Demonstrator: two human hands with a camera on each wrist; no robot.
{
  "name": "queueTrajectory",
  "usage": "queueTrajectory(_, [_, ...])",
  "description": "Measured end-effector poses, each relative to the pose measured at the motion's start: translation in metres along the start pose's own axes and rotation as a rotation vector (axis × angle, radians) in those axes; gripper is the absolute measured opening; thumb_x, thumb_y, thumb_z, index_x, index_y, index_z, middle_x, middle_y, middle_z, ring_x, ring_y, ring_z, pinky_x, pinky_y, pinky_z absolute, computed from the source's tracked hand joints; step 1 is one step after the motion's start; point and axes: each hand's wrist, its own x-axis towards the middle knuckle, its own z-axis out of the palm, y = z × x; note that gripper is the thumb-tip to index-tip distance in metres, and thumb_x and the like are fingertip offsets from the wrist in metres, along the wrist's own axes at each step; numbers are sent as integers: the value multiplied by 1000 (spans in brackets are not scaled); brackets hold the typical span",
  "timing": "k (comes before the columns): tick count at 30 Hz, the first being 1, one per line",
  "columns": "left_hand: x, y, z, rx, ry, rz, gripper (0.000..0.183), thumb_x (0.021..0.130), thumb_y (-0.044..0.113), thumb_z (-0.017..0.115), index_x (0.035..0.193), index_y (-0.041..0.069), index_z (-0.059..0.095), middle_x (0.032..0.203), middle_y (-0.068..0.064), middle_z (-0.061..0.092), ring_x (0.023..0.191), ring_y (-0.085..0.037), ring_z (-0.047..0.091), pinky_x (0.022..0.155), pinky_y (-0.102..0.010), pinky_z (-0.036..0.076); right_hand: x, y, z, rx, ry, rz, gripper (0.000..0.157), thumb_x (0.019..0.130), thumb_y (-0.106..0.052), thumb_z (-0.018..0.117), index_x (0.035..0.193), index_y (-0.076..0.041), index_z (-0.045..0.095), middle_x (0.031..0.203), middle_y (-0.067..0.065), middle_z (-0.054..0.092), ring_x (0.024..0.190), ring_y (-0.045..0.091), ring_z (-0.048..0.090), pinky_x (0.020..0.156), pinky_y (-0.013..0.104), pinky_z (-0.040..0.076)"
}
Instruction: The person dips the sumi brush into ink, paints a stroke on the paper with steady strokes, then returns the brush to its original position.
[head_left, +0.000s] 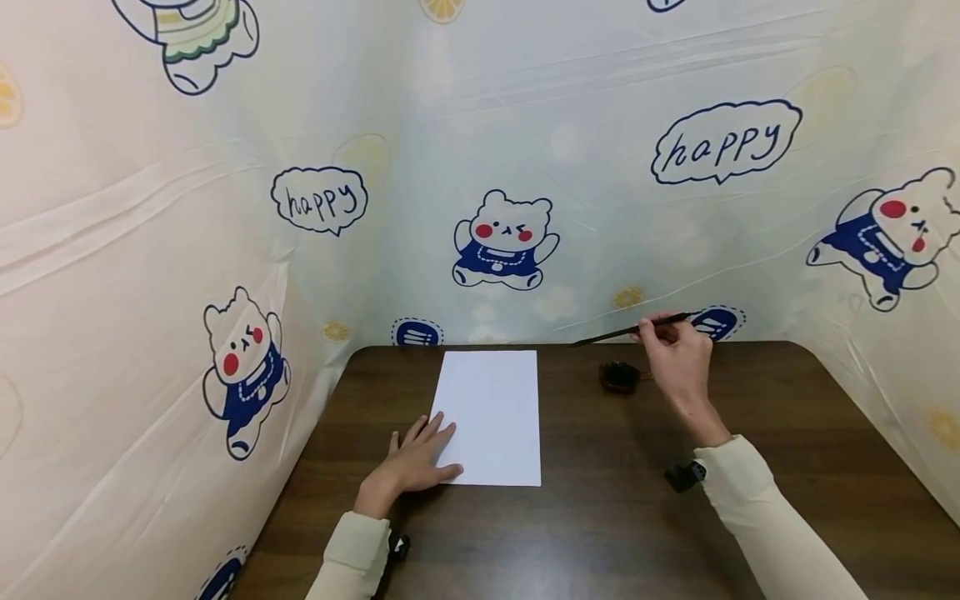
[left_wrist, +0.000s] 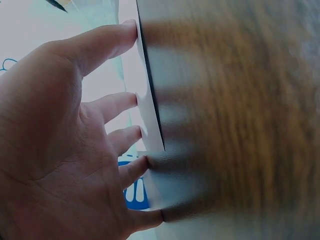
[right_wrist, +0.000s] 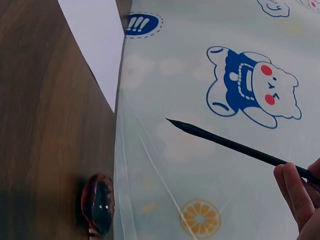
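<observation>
A blank white sheet of paper (head_left: 495, 417) lies on the dark wooden table. My left hand (head_left: 411, 463) spreads its straight fingers at the sheet's left edge, with the thumb and some fingertips on the paper; in the left wrist view, the outer fingers (left_wrist: 135, 172) reach past its corner. My right hand (head_left: 681, 360) pinches a thin black calligraphy brush (right_wrist: 230, 144) by its shaft, raised over the table's right side. The brush's dark pointed tip faces left, clear of the paper. Below it sits a small, dark, glossy ink dish (head_left: 619, 377) with reddish-brown edges.
A pale cloth (head_left: 502, 125) printed with bears and "happy" bubbles hangs behind the table and along both sides. The table (head_left: 592, 525) ends at the cloth just behind the sheet. A small black device (head_left: 685, 477) is on the right wrist.
</observation>
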Motion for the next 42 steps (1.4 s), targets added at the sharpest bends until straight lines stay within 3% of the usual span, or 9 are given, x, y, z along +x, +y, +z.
queueTrajectory(9, [0, 0, -2, 4, -13, 6, 84, 99, 55, 69, 168, 20, 35, 180, -10, 16, 166, -43, 10, 122, -83, 2, -1, -6, 17, 13, -17, 3, 13, 101, -8, 71, 102, 5, 74, 88, 24, 80, 71, -15, 68, 57, 7, 46])
queueTrajectory(17, [-1, 2, -2, 3, -10, 2, 84, 98, 54, 70, 168, 20, 36, 180, -10, 17, 166, -42, 11, 122, -83, 4, -2, -13, 33, 61, -32, -6, 12, 101, -5, 71, 102, 6, 75, 89, 25, 80, 73, -8, 72, 63, 6, 51])
queueTrajectory(19, [-2, 2, -2, 4, -8, 1, 85, 98, 55, 70, 168, 20, 37, 180, -9, 17, 166, -42, 11, 122, -83, 4, -4, -26, 36, 85, -36, -8, 11, 100, 0, 70, 102, 10, 73, 90, 29, 78, 73, 2, 77, 65, 5, 52])
queueTrajectory(23, [-1, 3, -2, 5, -8, 0, 84, 98, 55, 70, 168, 21, 37, 180, -9, 17, 166, -42, 11, 122, -83, 5, -7, -43, 44, 112, -55, 9, 12, 100, 6, 67, 104, 17, 70, 91, 35, 76, 78, 41, 79, 66, 4, 52])
queueTrajectory(26, [0, 1, -1, 5, -10, 2, 85, 98, 56, 70, 168, 21, 37, 180, -9, 17, 166, -42, 10, 122, -83, 4, -8, -32, 54, 143, -64, 14, 13, 101, 5, 67, 105, 17, 70, 91, 35, 76, 81, 55, 75, 67, 5, 53])
queueTrajectory(35, [7, -9, 9, -26, 2, 4, 87, 97, 61, 68, 169, 26, 34, 182, -5, 12, 167, -40, 4, 122, -82, -3, -11, -28, 73, 185, -66, 12, 9, 99, 0, 72, 101, 8, 73, 91, 27, 78, 78, 43, 79, 67, 9, 56])
queueTrajectory(42, [4, -5, 6, -38, 4, 18, 88, 96, 63, 68, 168, 22, 37, 181, -10, 16, 166, -43, 7, 120, -85, -2, -15, -31, 85, 229, -83, 9, 9, 98, 1, 73, 100, 10, 72, 91, 29, 77, 79, 44, 79, 67, 10, 57])
